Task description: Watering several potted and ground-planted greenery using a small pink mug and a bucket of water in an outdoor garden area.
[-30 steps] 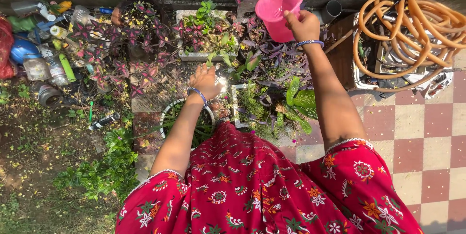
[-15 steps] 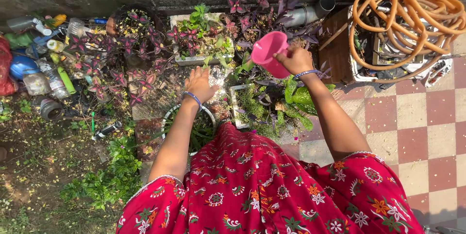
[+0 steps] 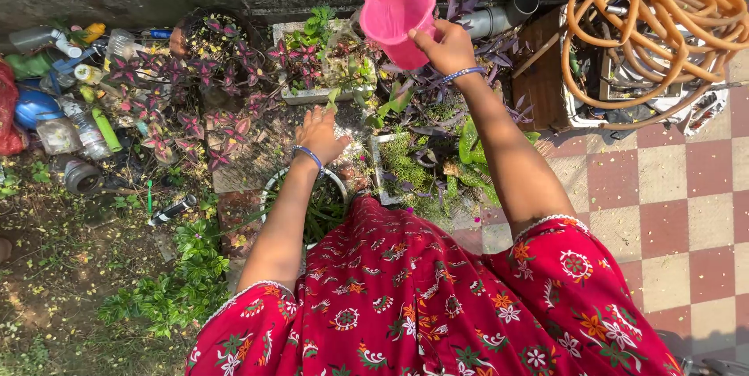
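The right hand point(image 3: 446, 47) grips a pink mug point(image 3: 396, 15) above the purple-leaved plants point(image 3: 425, 95), tilted toward the white planter point(image 3: 324, 94). The left hand point(image 3: 320, 134) hovers spread, empty. Tipped too sharply, the mug could likely splash soil out or flatten stems.

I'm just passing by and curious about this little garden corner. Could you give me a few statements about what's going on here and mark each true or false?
1. The right hand holds a pink plastic mug. True.
2. The left hand grips a green bottle. False: it is open and empty, fingers spread above the wet ground by the pots.
3. A coiled orange hose lies at the right, beside the checked tiles. True.
4. The pink plastic mug rests on the ground. False: it is held up over the purple-leaved plants.
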